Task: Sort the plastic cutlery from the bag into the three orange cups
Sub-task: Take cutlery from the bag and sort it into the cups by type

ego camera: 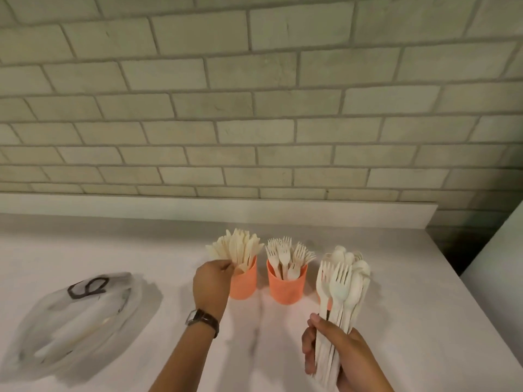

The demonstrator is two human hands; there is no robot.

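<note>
Hands: left [210, 281] at knife cup [244, 282], right [336, 352] gripping cutlery bundle [338, 301].

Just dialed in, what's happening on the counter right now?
A person is sorting plastic cutlery. The left hand is at the left orange cup, fingers on one of the knives standing in it. The middle cup holds forks. The right hand grips a bundle of cutlery, forks showing in front, which hides most of the third cup; spoons show behind it. The clear bag lies to the left with pieces still inside.
</note>
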